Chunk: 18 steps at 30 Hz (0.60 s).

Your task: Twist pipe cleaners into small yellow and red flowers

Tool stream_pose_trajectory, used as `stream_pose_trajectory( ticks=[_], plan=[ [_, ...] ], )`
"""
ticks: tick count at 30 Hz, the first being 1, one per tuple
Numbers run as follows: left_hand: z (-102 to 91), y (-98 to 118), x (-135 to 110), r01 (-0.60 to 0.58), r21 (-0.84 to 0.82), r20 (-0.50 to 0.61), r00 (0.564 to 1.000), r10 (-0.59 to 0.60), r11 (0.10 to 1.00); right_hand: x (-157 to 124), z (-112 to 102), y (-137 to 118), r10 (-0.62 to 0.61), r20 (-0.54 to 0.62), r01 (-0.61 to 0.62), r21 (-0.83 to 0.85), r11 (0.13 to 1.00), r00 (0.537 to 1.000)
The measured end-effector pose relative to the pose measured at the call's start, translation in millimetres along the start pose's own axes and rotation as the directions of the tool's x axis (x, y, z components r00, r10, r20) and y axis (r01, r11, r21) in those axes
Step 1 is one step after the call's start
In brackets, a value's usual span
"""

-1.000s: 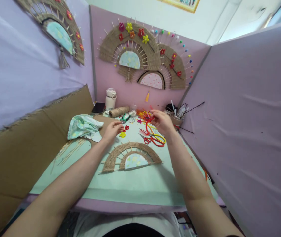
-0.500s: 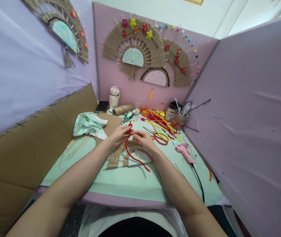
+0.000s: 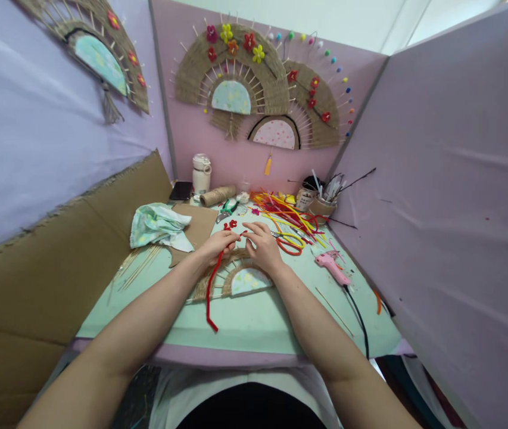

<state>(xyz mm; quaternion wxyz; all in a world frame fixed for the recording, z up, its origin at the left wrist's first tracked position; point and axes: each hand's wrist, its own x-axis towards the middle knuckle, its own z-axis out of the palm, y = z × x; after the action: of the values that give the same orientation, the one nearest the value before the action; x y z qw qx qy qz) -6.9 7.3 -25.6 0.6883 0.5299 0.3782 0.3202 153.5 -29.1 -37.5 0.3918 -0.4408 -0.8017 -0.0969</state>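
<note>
Lilac panel [image 3: 436, 179] to my right, a brown cardboard wall [image 3: 75, 250] to my left; between them stands my mint-green bench [image 3: 258, 328]; on the pink panel [image 3: 182, 143] behind it hang twine fans [image 3: 276, 83] with bright flowers; on the bench, just in front of me, lies 1 half-round twine fan [image 3: 249, 280] with a pale floral centre, partly hidden by my hands; a tangle of red, orange and yellow craft stems [image 3: 284, 208] lies towards the back; a crumpled green cloth [image 3: 158, 226] sits to the left. My left hand [image 3: 220, 245] pinches 1 red stem [image 3: 209, 295]; its long end trails down past the fan, its short end pokes out towards my right hand [image 3: 262, 245]; the right fingers are bent just beside that tip, but I cannot tell whether they grip it. A pink glue gun [image 3: 333, 268] lies to the right; scissors [image 3: 280, 237] lie beyond my right hand; small red flowers [image 3: 233, 224] lie just past my fingertips.
</note>
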Motion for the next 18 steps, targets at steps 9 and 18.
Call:
stream_pose_trajectory(
  ticks=[9, 18],
  plan=[
    [-6.6, 3, 1, -0.042, 0.045, -0.046, 0.998, 0.044, 0.998, -1, 4, -1, 0.027, 0.108, -0.031, 0.044, 0.999, 0.994],
    [-11.4, -5, 8, -0.12, 0.04, -0.023, 0.992, 0.121, 0.992, -3, 13, -4, 0.08, 0.068, -0.088, 0.127, 0.988, 0.995]
  ],
)
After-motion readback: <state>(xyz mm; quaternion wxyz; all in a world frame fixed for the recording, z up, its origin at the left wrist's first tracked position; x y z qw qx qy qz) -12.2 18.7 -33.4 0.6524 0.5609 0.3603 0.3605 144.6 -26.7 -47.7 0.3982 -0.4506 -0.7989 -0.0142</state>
